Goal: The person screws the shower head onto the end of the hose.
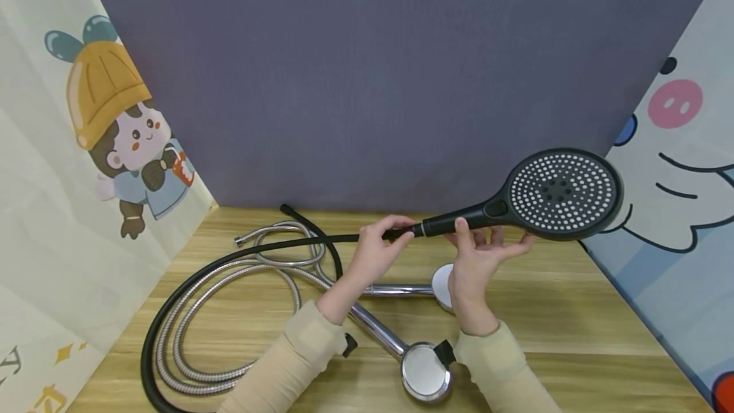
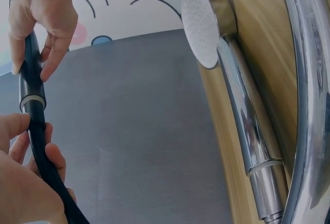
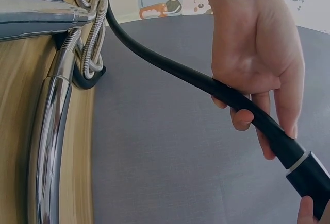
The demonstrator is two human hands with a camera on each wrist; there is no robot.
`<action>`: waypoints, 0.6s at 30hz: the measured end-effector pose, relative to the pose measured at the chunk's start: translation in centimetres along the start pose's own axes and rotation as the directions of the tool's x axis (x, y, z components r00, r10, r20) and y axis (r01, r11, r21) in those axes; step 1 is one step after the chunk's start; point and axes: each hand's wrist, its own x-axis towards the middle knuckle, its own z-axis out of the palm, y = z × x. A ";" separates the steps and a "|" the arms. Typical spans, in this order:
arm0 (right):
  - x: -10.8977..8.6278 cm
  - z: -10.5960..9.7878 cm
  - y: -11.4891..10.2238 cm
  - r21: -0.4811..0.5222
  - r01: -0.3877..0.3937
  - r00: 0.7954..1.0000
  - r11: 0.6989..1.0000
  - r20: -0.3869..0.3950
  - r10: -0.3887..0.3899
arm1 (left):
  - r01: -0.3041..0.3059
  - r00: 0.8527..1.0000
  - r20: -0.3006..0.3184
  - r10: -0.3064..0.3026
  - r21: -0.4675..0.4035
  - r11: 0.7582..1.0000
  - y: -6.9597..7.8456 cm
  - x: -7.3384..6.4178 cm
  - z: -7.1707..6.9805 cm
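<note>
A black shower head (image 1: 562, 193) with pale nozzles on its round face is held up above the table, face toward the head camera. My right hand (image 1: 480, 260) grips its handle (image 1: 459, 218) between thumb and fingers. At the handle's end, just past a pale ring, my left hand (image 1: 378, 250) pinches the end of the black hose (image 3: 175, 69). In the right wrist view the hose end meets the handle (image 3: 312, 180) at that ring; whether it is threaded in I cannot tell. From there the hose loops leftward and down onto the table.
On the wooden table (image 1: 573, 311) lie two chrome shower heads, one (image 1: 425, 371) near the front and one (image 1: 443, 287) behind my right hand. Coiled silver metal hoses (image 1: 189, 375) lie at the left. A grey panel (image 1: 367, 81) stands at the back, printed sheets at both sides.
</note>
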 end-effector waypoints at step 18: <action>0.0 0.0 0.0 0.004 -0.007 1.000 1.000 -0.007 0.007 | 0.030 0.999 -0.017 -0.030 -0.023 0.999 -0.1 -0.1 0.0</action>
